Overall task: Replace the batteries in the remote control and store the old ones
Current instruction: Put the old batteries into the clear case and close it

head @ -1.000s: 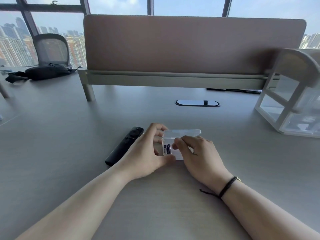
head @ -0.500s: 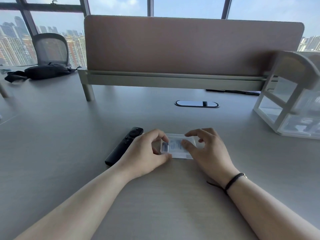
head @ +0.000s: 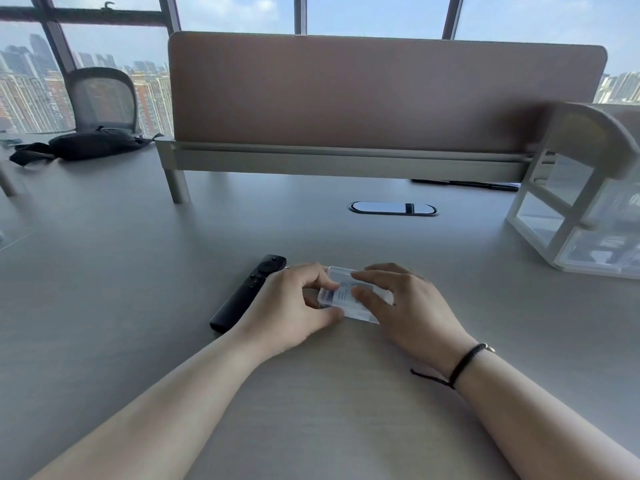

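A small clear plastic battery case lies flat on the grey desk with its lid down. My left hand grips its left end between thumb and fingers. My right hand rests on the lid with the fingers spread and pressing down. Bluish shapes show through the lid; what they are is blurred. A black remote control lies face up on the desk just left of my left hand, untouched.
A pink divider screen stands across the back of the desk. A white clear drawer unit sits at the right. A cable port is set in the desk behind the case. A black bag lies far left.
The case's lid stood open a second ago with batteries visible inside. It has been lowered flat, and my right hand moved from the case's interior onto the lid.
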Action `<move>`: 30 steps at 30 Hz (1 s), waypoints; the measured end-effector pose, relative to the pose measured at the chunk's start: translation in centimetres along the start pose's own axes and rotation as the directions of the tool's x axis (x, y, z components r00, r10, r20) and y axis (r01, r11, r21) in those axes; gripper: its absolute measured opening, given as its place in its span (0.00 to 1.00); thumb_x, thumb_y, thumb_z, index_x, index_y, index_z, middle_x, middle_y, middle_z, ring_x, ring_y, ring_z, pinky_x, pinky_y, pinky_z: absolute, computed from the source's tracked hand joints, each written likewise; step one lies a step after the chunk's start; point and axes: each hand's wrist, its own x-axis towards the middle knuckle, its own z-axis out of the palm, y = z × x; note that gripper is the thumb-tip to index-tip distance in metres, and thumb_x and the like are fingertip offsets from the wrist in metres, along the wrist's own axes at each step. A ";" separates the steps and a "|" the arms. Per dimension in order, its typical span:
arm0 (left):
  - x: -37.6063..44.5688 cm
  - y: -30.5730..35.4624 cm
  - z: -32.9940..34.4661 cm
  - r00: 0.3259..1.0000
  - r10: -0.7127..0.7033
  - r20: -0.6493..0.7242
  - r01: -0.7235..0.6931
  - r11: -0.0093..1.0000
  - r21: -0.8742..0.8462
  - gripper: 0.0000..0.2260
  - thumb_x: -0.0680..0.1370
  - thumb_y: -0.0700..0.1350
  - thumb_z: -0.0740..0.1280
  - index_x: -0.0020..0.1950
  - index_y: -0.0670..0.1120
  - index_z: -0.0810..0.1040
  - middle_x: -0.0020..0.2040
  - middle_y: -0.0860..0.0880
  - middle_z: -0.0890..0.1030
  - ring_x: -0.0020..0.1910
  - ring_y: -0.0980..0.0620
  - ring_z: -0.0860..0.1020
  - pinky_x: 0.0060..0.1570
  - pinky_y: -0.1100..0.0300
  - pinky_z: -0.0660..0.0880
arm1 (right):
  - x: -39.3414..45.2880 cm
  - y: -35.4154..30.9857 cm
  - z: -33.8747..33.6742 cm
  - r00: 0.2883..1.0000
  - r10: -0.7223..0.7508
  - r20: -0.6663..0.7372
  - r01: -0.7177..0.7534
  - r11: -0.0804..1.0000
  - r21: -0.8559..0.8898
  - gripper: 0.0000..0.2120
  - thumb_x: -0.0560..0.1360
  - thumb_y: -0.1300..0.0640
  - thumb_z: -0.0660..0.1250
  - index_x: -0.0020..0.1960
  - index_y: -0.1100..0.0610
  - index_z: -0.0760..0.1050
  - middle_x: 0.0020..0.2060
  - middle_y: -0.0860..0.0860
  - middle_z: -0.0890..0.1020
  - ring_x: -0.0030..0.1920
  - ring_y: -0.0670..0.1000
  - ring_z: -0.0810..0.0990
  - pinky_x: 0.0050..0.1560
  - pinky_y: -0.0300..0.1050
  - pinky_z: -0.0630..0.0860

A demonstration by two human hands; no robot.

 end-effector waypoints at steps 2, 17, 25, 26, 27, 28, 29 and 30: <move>0.0 -0.1 0.1 1.000 0.012 -0.003 -0.012 1.000 0.003 0.09 0.68 0.46 0.78 0.44 0.53 0.80 0.54 0.54 0.84 0.47 0.54 0.84 0.48 0.49 0.80 | -0.1 -0.3 0.2 1.000 -0.018 0.012 0.019 0.994 -0.108 0.16 0.79 0.42 0.57 0.65 0.38 0.74 0.66 0.40 0.75 0.65 0.50 0.73 0.62 0.50 0.70; -0.2 0.5 0.0 1.000 -0.020 -0.023 0.022 0.996 0.085 0.17 0.71 0.45 0.77 0.58 0.55 0.80 0.48 0.54 0.79 0.39 0.61 0.80 0.43 0.71 0.73 | 0.5 1.2 0.0 0.994 -0.003 0.108 0.013 0.996 -0.093 0.25 0.79 0.42 0.59 0.75 0.36 0.59 0.78 0.39 0.55 0.72 0.50 0.68 0.69 0.45 0.65; -0.2 0.5 -0.1 0.998 -0.066 -0.025 0.068 0.992 0.106 0.15 0.73 0.48 0.75 0.58 0.56 0.79 0.46 0.54 0.82 0.38 0.57 0.81 0.40 0.73 0.71 | 0.7 1.3 0.4 0.998 -0.010 0.067 0.018 0.993 -0.113 0.25 0.79 0.41 0.60 0.75 0.36 0.60 0.78 0.39 0.57 0.74 0.50 0.65 0.71 0.47 0.64; -0.2 0.5 -0.1 0.997 -0.069 -0.025 0.071 0.992 0.108 0.15 0.74 0.48 0.74 0.59 0.56 0.78 0.45 0.54 0.83 0.39 0.57 0.82 0.40 0.73 0.71 | 0.7 1.3 0.4 0.998 -0.006 0.065 0.013 0.994 -0.112 0.25 0.79 0.40 0.60 0.75 0.36 0.60 0.78 0.39 0.57 0.74 0.50 0.64 0.71 0.47 0.64; -0.2 0.4 -0.1 0.997 -0.070 -0.027 0.073 0.991 0.108 0.15 0.74 0.48 0.74 0.59 0.56 0.78 0.45 0.54 0.83 0.39 0.57 0.82 0.40 0.73 0.71 | 0.7 1.2 0.4 0.998 -0.003 0.066 0.010 0.994 -0.113 0.25 0.79 0.40 0.60 0.75 0.36 0.60 0.78 0.39 0.57 0.75 0.50 0.64 0.71 0.47 0.63; -0.2 0.4 -0.1 0.997 -0.071 -0.029 0.074 0.992 0.107 0.14 0.74 0.48 0.74 0.58 0.56 0.78 0.45 0.54 0.83 0.40 0.57 0.82 0.40 0.73 0.70 | 0.7 1.2 0.3 0.998 -0.001 0.066 0.009 0.993 -0.114 0.25 0.78 0.40 0.60 0.75 0.36 0.60 0.78 0.39 0.57 0.75 0.50 0.64 0.71 0.48 0.63; -0.2 0.4 -0.1 0.997 -0.071 -0.031 0.074 0.992 0.105 0.14 0.74 0.48 0.74 0.58 0.56 0.78 0.46 0.54 0.83 0.40 0.57 0.82 0.40 0.73 0.70 | 0.7 1.2 0.3 0.998 -0.001 0.067 0.009 0.993 -0.115 0.25 0.78 0.40 0.60 0.75 0.36 0.60 0.78 0.39 0.57 0.75 0.50 0.64 0.71 0.48 0.63; -0.2 0.4 -0.1 0.997 -0.070 -0.033 0.073 0.992 0.102 0.14 0.74 0.48 0.74 0.58 0.56 0.78 0.47 0.54 0.83 0.41 0.58 0.82 0.41 0.73 0.71 | 0.7 1.1 0.3 0.998 -0.002 0.067 0.010 0.993 -0.115 0.26 0.78 0.41 0.60 0.75 0.36 0.60 0.78 0.39 0.57 0.74 0.51 0.64 0.71 0.48 0.63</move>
